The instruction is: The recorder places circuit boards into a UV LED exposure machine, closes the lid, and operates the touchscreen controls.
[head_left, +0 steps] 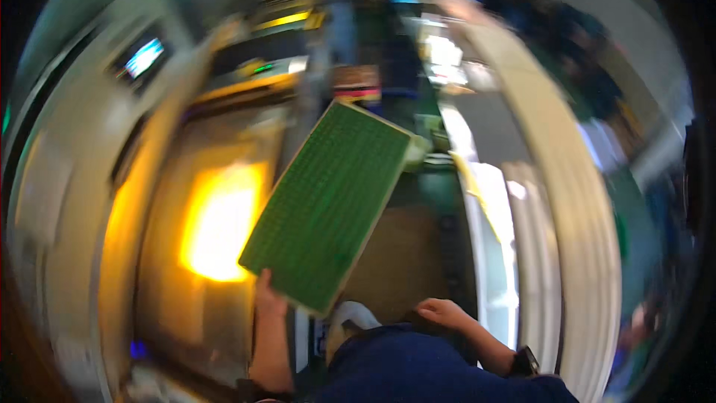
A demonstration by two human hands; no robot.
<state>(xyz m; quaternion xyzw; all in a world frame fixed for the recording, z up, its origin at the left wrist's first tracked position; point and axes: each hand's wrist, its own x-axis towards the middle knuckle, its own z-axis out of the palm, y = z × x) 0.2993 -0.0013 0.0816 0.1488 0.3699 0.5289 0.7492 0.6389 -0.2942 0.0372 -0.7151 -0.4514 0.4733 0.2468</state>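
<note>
A large green rectangular panel [328, 205] with a pale edge and fine rows, like a circuit board panel, is held up at a slant in front of me. My left hand [269, 298] grips it at the lower left corner; the fingers behind it are hidden. To the right of the panel and apart from it is my right hand [444, 313], low by my waist. Its fingers look loosely curled with nothing in them, though motion blurs them. A dark watch [525, 362] is on the right wrist.
On the left runs a machine [168, 224] with a bright yellow-lit area [224, 224] and a small screen [143, 58] above. Along the right stands a long pale rail [582, 216] beside white surfaces [494, 254]. A brown floor [395, 254] lies below the panel. Much is blurred.
</note>
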